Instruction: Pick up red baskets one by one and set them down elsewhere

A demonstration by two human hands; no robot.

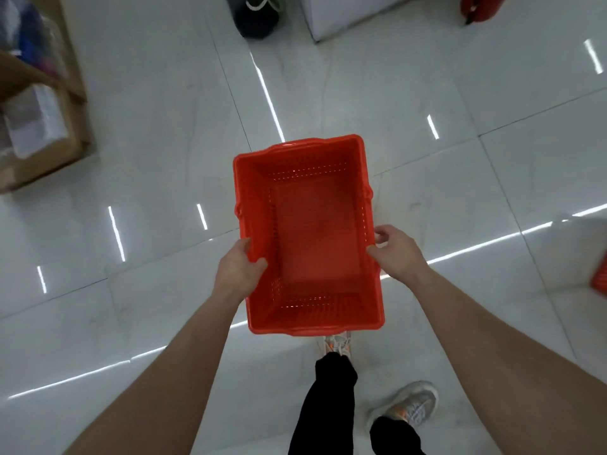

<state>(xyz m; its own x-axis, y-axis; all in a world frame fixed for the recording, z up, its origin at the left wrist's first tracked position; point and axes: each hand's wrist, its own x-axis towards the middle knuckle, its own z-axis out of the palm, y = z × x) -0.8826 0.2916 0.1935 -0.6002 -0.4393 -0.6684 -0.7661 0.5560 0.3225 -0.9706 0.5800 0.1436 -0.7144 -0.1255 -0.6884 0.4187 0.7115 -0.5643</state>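
An empty red plastic basket [303, 152] with perforated walls hangs above the glossy white tile floor, held level in front of me. My left hand [238, 270] grips its left rim, thumb inside the wall and fingers outside. My right hand [395, 252] grips the right rim, fingers curled over the outer side. Below the basket I see my own legs in black trousers and grey-orange sneakers [409, 408].
An open cardboard box [70, 149] with packaged goods stands at the left. A dark bag [258, 19] and a white cabinet base [331, 18] are at the top. A red object [479, 8] sits top right; another red basket edge [599, 277] shows at right.
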